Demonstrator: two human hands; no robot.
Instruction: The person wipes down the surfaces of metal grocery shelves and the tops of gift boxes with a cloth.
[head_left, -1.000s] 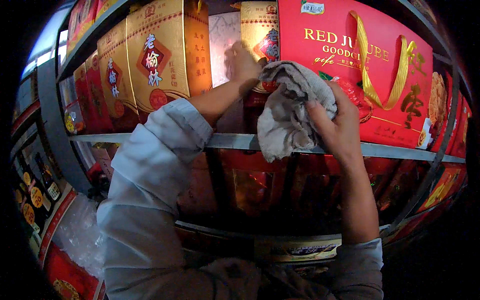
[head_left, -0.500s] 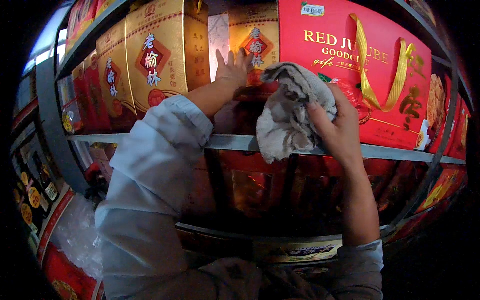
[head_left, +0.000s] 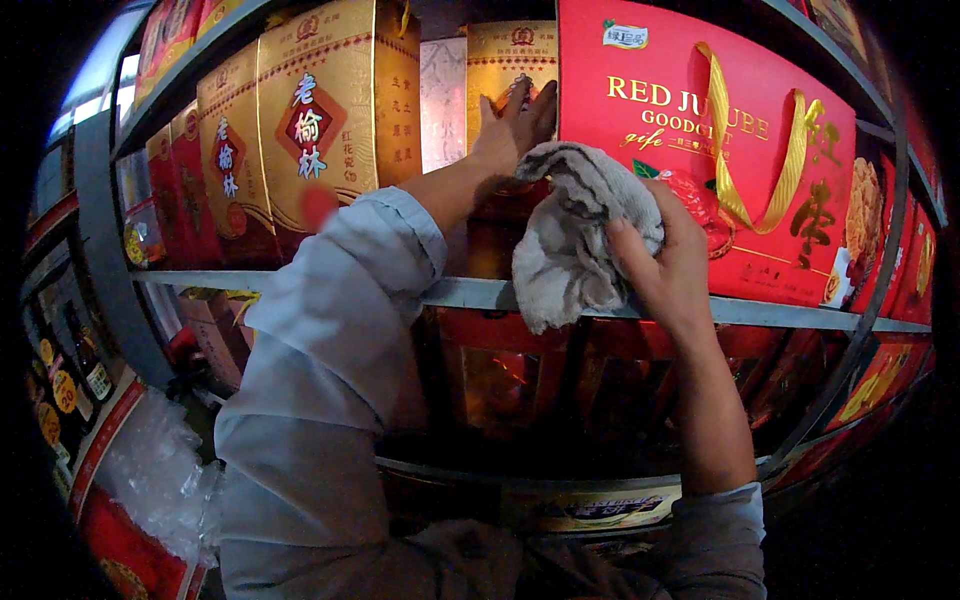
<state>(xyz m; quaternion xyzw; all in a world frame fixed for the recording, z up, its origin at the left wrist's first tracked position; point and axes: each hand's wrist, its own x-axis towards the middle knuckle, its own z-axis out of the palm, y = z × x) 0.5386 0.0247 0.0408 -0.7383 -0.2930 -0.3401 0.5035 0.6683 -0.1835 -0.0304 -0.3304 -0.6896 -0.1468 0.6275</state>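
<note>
My left hand reaches into the shelf with its fingers spread. It is in front of a gold box that sits further back, close to the left edge of a big red gift box. Whether the fingertips touch either box I cannot tell. My right hand grips a crumpled greyish-white cloth, which hangs over the shelf's front edge. The red gift box has a gold ribbon handle and stands behind that hand.
Tall gold boxes stand on the left of the same shelf. A metal shelf rail runs across the front. More boxes fill the dark shelf below. Bottles and clear plastic wrapping are at the lower left.
My left hand has moved right along the gold box toward the red gift box. My right hand keeps hold of the cloth, almost in place. The view has shifted slightly.
</note>
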